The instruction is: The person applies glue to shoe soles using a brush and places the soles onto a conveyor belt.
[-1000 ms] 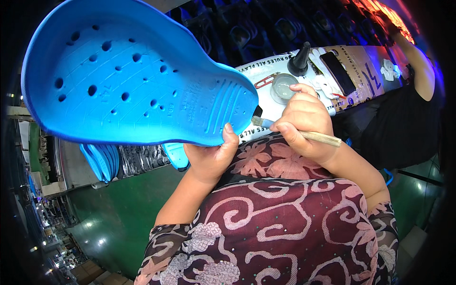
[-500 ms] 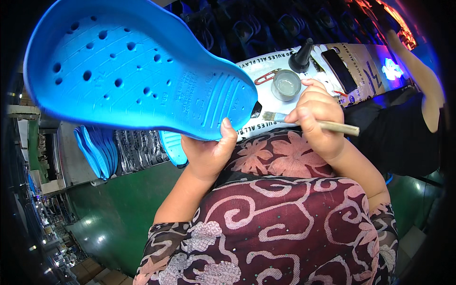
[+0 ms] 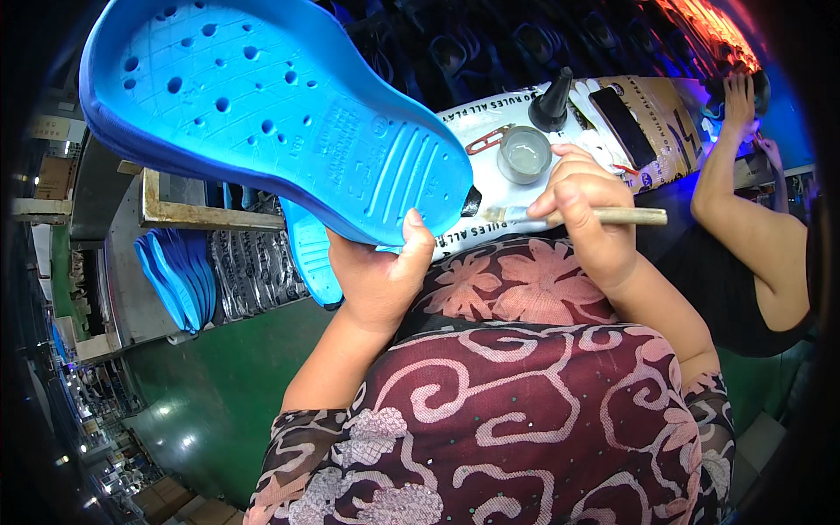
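Observation:
A large blue shoe sole (image 3: 262,114) with small holes fills the upper left, tilted so its broad end points away to the left. My left hand (image 3: 381,271) grips it at the narrow near end, thumb on top. A small black piece (image 3: 472,202) sticks out at that tip. Between the fingers of my right hand (image 3: 591,210) is a wooden-handled brush (image 3: 626,215). Its bristles lie just right of the black piece, apart from it. Beyond the brush stands a small cup (image 3: 525,156) of cloudy liquid.
A black cone-shaped bottle (image 3: 551,103), red scissors (image 3: 490,140) and a dark phone (image 3: 623,127) lie around the cup. More blue soles (image 3: 179,276) are stacked at left near a wooden frame (image 3: 210,217). At far right another person's arm (image 3: 744,210) reaches toward orange-lit equipment.
The sole has tipped and shifted slightly right, showing more of its left side wall. My brush has turned nearly level. The other person's arm at right has moved inward.

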Available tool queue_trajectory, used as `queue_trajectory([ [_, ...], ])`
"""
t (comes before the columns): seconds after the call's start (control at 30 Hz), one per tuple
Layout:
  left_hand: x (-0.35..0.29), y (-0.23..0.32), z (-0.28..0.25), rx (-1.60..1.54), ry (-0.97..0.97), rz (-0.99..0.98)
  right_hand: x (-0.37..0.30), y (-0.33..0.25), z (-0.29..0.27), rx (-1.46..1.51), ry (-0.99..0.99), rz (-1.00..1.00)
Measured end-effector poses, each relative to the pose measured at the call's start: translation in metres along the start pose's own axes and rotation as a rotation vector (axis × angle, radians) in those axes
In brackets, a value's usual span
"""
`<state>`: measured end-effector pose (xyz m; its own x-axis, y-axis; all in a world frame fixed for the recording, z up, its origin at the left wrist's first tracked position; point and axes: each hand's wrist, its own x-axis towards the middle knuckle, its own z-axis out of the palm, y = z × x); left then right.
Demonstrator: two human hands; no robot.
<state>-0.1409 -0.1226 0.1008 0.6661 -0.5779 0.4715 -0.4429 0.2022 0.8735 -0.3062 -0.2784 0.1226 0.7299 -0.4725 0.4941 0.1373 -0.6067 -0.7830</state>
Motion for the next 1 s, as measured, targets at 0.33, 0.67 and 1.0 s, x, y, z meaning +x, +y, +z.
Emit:
queue_trajectory([
  [0.33,0.003,-0.001,0.001,0.040,-0.064,0.016,0.010,0.004,-0.003,-0.268,-0.064,-0.137],
  [0.67,0.048,0.069,-0.002,-0.111,-0.226,-0.139,-0.021,0.017,-0.064,-0.215,0.292,-0.085],
  [1.0,0.157,0.149,0.201,-0.572,-1.112,-0.477,-0.092,0.038,-0.124,-0.155,0.512,0.318],
])
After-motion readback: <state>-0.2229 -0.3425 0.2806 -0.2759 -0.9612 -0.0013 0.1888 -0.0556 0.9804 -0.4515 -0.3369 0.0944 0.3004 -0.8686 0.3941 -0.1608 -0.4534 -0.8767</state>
